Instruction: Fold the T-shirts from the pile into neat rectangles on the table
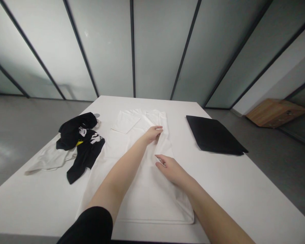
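Note:
A white T-shirt (pixel 142 193) lies spread on the table, its hem toward me and one sleeve folded inward at the far left. Along its right side the cloth is turned up in a long fold. My left hand (pixel 154 134) reaches across the shirt and grips this fold near the upper part; its thumb is mostly hidden. Closer to me, my right hand (pixel 171 167) has its thumb and forefinger closed on the turned-in cloth, palm low over the shirt. Below the right wrist, the lower right corner is wrinkled and slightly raised.
Left of the shirt sits a crumpled black garment (pixel 85 145) with white and yellow print, on top of a white cloth (pixel 52 157). A folded black item (pixel 215 135) lies flat at the right of the white table (pixel 231 200). Frosted glass panels stand behind; a wooden cabinet (pixel 274 113) is at far right.

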Tool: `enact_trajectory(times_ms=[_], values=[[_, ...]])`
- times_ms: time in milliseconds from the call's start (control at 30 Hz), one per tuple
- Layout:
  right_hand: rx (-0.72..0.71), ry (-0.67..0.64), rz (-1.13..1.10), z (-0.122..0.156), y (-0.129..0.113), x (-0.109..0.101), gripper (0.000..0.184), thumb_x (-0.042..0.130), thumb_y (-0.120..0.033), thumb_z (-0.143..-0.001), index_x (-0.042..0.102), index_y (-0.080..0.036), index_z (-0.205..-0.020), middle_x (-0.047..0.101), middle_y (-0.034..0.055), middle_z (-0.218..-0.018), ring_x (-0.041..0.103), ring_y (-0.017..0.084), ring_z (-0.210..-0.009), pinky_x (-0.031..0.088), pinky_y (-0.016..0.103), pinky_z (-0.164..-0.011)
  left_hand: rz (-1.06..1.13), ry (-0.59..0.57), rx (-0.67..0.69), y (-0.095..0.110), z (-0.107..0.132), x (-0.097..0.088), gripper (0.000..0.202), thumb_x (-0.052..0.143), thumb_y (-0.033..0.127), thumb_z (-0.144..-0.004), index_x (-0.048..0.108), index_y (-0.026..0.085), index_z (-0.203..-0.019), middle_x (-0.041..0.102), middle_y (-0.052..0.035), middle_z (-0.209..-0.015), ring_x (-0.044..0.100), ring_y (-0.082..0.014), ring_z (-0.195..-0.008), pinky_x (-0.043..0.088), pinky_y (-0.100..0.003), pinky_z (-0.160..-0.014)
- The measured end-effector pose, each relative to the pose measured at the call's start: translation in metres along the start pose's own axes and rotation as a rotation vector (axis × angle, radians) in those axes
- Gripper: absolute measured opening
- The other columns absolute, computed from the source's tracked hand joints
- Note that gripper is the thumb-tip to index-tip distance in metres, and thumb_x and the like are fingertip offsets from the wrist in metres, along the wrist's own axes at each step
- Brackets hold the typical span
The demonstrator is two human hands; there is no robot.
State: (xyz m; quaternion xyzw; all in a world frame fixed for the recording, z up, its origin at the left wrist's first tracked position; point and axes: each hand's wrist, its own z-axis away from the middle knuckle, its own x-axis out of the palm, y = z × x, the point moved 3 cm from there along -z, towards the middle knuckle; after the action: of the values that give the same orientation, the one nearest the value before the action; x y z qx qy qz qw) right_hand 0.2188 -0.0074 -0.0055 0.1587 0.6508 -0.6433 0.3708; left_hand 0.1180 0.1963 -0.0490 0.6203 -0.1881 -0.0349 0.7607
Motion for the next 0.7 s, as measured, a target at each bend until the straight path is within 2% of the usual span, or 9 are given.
enact_trajectory(times_ms=[100,200,267,367,467,567,633,700], values=[[-0.002,-0.004,-0.023,0.001,0.002,0.002,0.050,0.057,-0.030,-0.101,0.066,-0.016,-0.148,0.079,0.0141,-0.122,0.072,0.027,-0.113,0.050,0.039,-0.101,0.045,-0.047,-0.039,0.002,0.005,0.001,0.053,0.077,0.015,-0.088,0.067,0.011,-0.140,0.060,0.0049,-0.067,0.051,-0.0076,-0.057,0.037,-0.019,-0.057],[-0.003,-0.030,-0.022,0.002,0.004,0.002,0.044,0.057,-0.031,-0.101,0.070,-0.017,-0.141,0.080,0.0120,-0.114,0.074,0.025,-0.102,0.051,0.036,-0.093,0.033,-0.051,-0.063,0.003,0.010,0.000,0.052,0.074,0.016,-0.090,0.066,0.012,-0.141,0.054,0.0067,-0.065,0.046,-0.0072,-0.054,0.033,-0.019,-0.053],[-0.006,-0.054,-0.011,-0.004,0.006,-0.001,0.033,0.057,-0.038,-0.102,0.077,-0.018,-0.118,0.080,0.0095,-0.101,0.073,0.024,-0.091,0.051,0.034,-0.084,0.047,-0.041,-0.064,0.003,0.013,0.000,0.047,0.073,0.018,-0.091,0.067,0.013,-0.137,0.053,0.0063,-0.067,0.047,-0.0074,-0.055,0.034,-0.019,-0.053],[0.015,0.028,-0.022,-0.031,0.012,-0.018,0.038,0.052,-0.048,-0.104,0.071,-0.020,-0.085,0.076,0.0054,-0.080,0.069,0.021,-0.075,0.048,0.031,-0.071,0.098,-0.049,-0.043,0.002,0.015,0.001,0.043,0.074,0.022,-0.089,0.067,0.016,-0.131,0.057,0.0046,-0.073,0.053,-0.0080,-0.058,0.039,-0.019,-0.056],[0.027,0.248,-0.047,-0.081,0.015,-0.046,0.035,0.049,-0.044,-0.105,0.070,-0.020,-0.091,0.076,0.0042,-0.086,0.070,0.020,-0.078,0.049,0.028,-0.071,0.106,-0.016,-0.034,-0.002,0.013,0.002,0.044,0.074,0.022,-0.086,0.063,0.020,-0.128,0.058,0.0049,-0.072,0.055,-0.0093,-0.057,0.040,-0.019,-0.057],[0.087,0.373,0.141,-0.138,0.017,-0.068,0.028,0.047,-0.031,-0.105,0.072,-0.018,-0.109,0.079,0.0069,-0.105,0.073,0.019,-0.095,0.052,0.026,-0.082,0.020,0.077,-0.002,-0.005,0.012,0.002,0.040,0.072,0.026,-0.088,0.060,0.022,-0.125,0.063,0.0029,-0.077,0.061,-0.0118,-0.063,0.046,-0.022,-0.062],[0.145,0.396,0.275,-0.170,0.019,-0.074,0.031,0.047,-0.028,-0.106,0.071,-0.017,-0.123,0.078,0.0097,-0.119,0.072,0.020,-0.107,0.051,0.027,-0.091,-0.162,0.198,0.095,-0.002,0.014,-0.003,0.029,0.065,0.027,-0.094,0.061,0.023,-0.123,0.070,-0.0017,-0.090,0.068,-0.0152,-0.076,0.053,-0.027,-0.073],[0.192,0.382,0.356,-0.192,0.023,-0.072,0.036,0.055,-0.031,-0.105,0.067,-0.015,-0.135,0.074,0.0149,-0.129,0.069,0.024,-0.118,0.050,0.030,-0.099,-0.485,0.316,0.247,0.006,0.020,-0.008,0.023,0.057,0.023,-0.098,0.063,0.023,-0.121,0.075,-0.0070,-0.108,0.071,-0.0198,-0.097,0.055,-0.034,-0.090]])
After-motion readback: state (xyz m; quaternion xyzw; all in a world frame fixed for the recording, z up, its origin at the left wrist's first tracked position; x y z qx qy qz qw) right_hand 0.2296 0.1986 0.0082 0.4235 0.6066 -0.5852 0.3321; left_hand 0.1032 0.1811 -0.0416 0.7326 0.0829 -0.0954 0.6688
